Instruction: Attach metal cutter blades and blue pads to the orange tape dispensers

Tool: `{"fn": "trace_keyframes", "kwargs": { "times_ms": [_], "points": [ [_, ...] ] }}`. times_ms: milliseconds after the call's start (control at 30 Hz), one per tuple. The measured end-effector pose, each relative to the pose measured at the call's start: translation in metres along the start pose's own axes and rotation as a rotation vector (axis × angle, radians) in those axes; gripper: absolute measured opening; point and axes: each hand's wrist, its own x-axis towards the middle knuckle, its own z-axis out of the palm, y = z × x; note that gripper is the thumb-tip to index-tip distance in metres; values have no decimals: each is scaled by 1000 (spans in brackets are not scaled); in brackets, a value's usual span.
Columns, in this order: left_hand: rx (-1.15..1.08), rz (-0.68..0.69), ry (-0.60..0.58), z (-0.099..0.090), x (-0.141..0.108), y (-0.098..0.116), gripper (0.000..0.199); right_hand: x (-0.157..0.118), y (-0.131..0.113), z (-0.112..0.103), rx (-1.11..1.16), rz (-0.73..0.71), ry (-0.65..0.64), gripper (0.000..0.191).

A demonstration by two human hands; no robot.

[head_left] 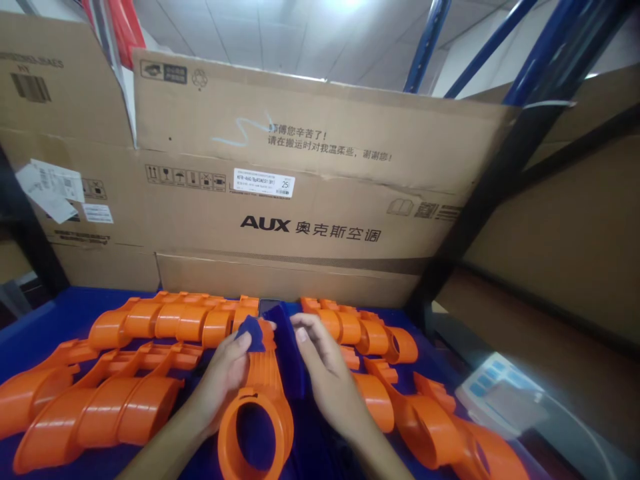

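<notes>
At six o'clock in the head view, an orange ringed part is being pinched, with a blue scrap, by the left hand; a blue panel is being touched by the half-curled right hand, firmness unclear. Twisting is being risked by leaving the ring unheld.

Overhead light glares on the ceiling while the edges stretch and blur.
</notes>
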Motion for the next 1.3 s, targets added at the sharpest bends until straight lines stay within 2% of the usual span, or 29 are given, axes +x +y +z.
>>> {"fn": "trace_keyframes", "kwargs": {
  "times_ms": [100,200,333,433,500,567,633,800,1033,1300],
  "points": [
    [-11,-45,0,0,-1,2,56,-2,1,1,14,-4,-26,27],
    [-33,-26,-14,-3,-2,0,54,-3,-1,4,83,-20,-49,29],
    [-66,0,-50,-3,-3,2,51,0,-6,-2,161,35,-62,29],
    [-66,37,-11,-1,-3,8,46,6,-8,-16,167,31,19,29],
    [-61,90,38,-1,-1,11,36,9,-8,-26,126,-14,129,29],
    [-52,144,88,-1,2,11,24,10,-8,-32,89,-56,167,30],
    [-31,179,135,-2,5,8,19,10,-7,-35,68,-86,121,30],
    [62,220,234,-6,8,-2,32,9,-4,-29,0,-169,3,28],
    [147,240,227,-4,7,0,37,9,-5,-24,-26,-219,-64,28],
    [134,275,256,-4,2,0,42,8,-3,-24,9,-197,-60,24]
  ]
}}
